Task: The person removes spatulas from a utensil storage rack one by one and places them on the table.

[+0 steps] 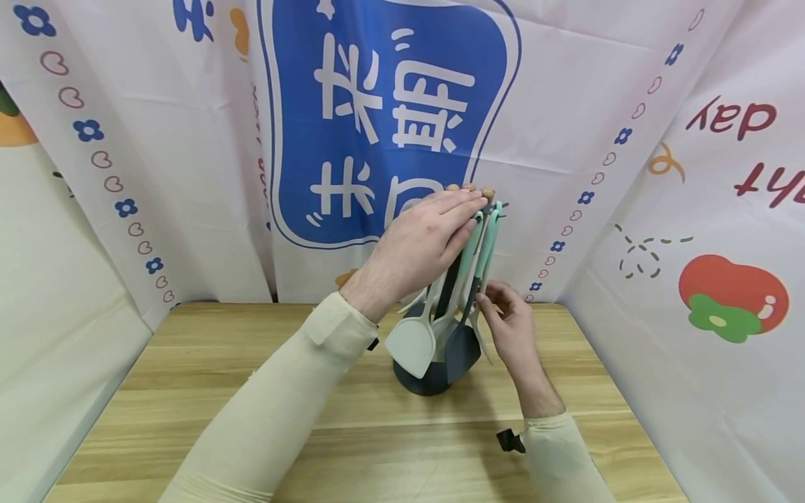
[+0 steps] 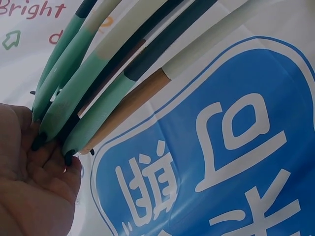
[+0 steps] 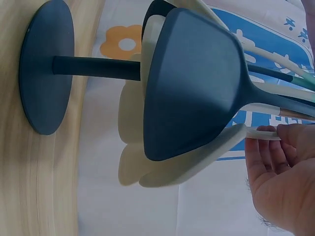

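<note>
A utensil stand with a round dark base [image 1: 423, 383] and a dark pole [image 3: 98, 68] stands upright on the table, kitchen utensils hanging around it. Among them are a dark spatula [image 1: 463, 353] and a cream spatula [image 1: 411, 346]. Over the stand's top, my left hand [image 1: 424, 234] rests with long fingers against the ends of the green handles [image 2: 76, 91]. On the stand's right side, my right hand [image 1: 512, 325] pinches the shaft of a cream utensil [image 3: 199, 160] between thumb and fingers. That utensil's head shows edge-on, partly behind the dark spatula, so I cannot tell its kind.
The wooden table [image 1: 239, 391] reaches back to a white printed cloth [image 1: 566, 84] with a large blue panel close behind the stand. More printed cloth walls in the table on the left and right.
</note>
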`<state>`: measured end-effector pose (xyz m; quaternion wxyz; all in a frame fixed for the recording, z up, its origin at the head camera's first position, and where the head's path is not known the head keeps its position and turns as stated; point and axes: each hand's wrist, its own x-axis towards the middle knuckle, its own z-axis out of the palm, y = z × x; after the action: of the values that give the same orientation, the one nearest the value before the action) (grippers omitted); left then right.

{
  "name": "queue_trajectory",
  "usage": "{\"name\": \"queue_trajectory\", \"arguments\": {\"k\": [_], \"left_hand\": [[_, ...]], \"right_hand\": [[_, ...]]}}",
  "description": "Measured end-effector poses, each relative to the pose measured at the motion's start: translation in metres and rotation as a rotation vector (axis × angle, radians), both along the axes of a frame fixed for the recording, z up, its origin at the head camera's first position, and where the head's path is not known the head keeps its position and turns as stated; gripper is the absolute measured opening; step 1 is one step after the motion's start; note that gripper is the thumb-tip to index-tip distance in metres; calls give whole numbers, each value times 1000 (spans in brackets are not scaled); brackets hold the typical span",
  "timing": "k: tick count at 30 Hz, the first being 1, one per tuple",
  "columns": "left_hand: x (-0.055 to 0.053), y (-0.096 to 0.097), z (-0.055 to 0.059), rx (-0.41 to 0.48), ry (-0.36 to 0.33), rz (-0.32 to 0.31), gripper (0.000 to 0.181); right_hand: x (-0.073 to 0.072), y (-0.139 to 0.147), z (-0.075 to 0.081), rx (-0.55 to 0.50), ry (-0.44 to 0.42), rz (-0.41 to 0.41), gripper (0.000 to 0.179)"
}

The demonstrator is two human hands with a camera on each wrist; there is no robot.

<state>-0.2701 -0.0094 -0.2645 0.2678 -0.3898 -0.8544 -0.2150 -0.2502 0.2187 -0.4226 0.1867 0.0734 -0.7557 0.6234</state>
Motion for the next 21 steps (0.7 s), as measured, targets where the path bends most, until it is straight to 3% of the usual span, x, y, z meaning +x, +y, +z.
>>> {"name": "queue_trajectory", "arguments": {"k": [9,21], "left_hand": [[1,3,0,13,23,16,48],[2,4,0,27,-2,23,49]], "right_hand": [[3,3,2,2,33,-16,27],[5,16,6,11,51,-41,24]]}}
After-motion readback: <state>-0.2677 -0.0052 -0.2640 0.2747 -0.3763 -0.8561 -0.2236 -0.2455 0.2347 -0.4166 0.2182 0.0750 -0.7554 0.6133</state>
